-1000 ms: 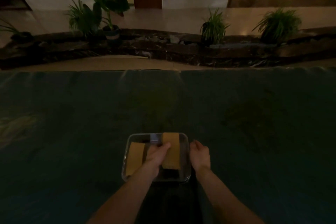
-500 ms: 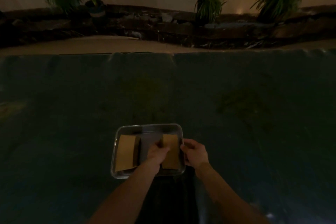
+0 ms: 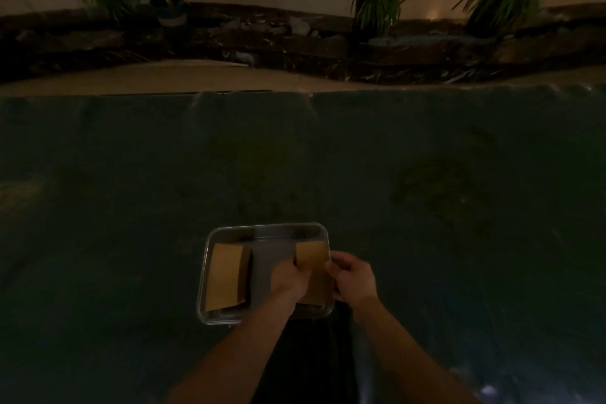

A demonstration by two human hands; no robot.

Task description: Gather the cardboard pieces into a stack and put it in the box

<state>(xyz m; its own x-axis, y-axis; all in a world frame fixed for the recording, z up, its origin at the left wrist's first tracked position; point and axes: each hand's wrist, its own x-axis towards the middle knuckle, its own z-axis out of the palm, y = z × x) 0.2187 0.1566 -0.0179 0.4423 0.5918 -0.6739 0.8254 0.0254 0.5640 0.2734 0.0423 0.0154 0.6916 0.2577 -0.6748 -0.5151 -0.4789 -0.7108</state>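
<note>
A clear shallow box (image 3: 266, 230) sits on the dark bench (image 3: 426, 190). Inside the box, at its left side, lies one cardboard stack (image 3: 225, 275). At its right side, the left hand (image 3: 290, 279) closes its fingers on a second cardboard piece (image 3: 311, 257). The right hand (image 3: 352, 275) curls at the box's right rim; whether it grips anything cannot be told.

The scene is very dim and grainy. The dark green cloth-covered counter (image 3: 426, 174) swallows most detail around the hands, showing only faint blotches. The brightest light falls on the pale floor far beyond the hands, with a small warm glare spot at upper right. The shiny rectangular metal box (image 3: 210, 272) catches weak reflections on its rim. Wide-angle distortion bends the counter's far edge; the corners are soft.
</note>
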